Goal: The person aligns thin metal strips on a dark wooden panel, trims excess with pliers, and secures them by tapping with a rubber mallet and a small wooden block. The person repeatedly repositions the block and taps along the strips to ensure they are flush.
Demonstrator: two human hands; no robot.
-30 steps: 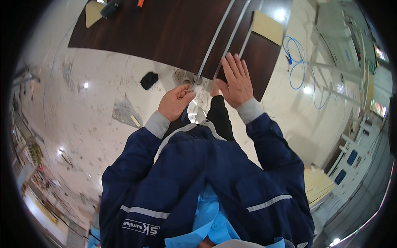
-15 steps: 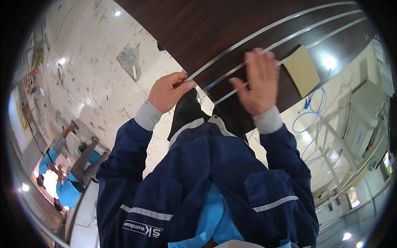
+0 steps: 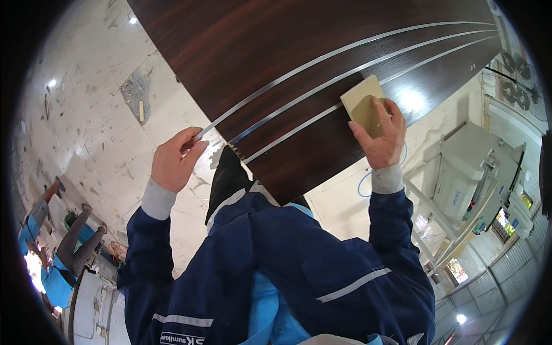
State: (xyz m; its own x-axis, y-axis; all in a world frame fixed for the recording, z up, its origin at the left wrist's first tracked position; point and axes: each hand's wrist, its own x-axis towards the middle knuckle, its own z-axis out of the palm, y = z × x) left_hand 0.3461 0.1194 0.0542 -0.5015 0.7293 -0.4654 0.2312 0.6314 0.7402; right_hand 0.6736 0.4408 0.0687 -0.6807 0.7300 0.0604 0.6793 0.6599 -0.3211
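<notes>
My left hand (image 3: 174, 162) is closed in a pinch on the near end of a thin silver strip (image 3: 299, 69), just beyond the left edge of a dark brown wood-grain panel (image 3: 247, 34). That strip runs in a long curve over the panel to its far right. Two more silver lines lie alongside it: a middle strip (image 3: 322, 85) and a nearer strip (image 3: 299, 130). My right hand (image 3: 382, 141) grips a flat tan block (image 3: 362, 95), thumb on its near left side and fingers over its right part. The block rests across the nearest strip, covering a piece of it.
Light, stained floor (image 3: 86, 115) shows on the left, with a small wooden piece (image 3: 141, 110) lying there. Blue tubing (image 3: 363, 185) lies past the panel's near edge. A grey machine (image 3: 460, 167) stands at right. People in blue shirts (image 3: 56, 282) are at far left.
My right hand, spread over the strips before, has moved right and taken hold of the tan block. My left hand keeps its pinch on the strip's end. The whole view has shifted.
</notes>
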